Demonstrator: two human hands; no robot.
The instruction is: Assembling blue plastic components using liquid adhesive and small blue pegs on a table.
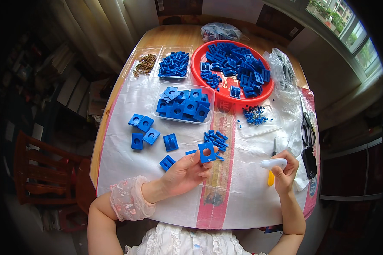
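Observation:
My left hand [184,173] pinches a square blue plastic piece [207,157] with a round hole, raised above the table's middle. In my right hand [286,173] is a small white squeeze bottle [276,163], its nozzle pointing left toward the blue piece but apart from it. Just beyond the left hand lies a pile of slim blue plastic parts [215,138]. To its left are two blue pieces with raised bars [170,143] [167,162], and several square blue pieces with holes [145,123] lie farther left.
A clear box [158,114] of square blue pieces stands beyond my hands. Behind it are trays of brass-coloured screws [145,63] and small blue parts [173,63]. A red basin [194,63] holds blue parts. Small beads [255,115], scissors [308,131] and a yellow-handled tool [270,179] lie right.

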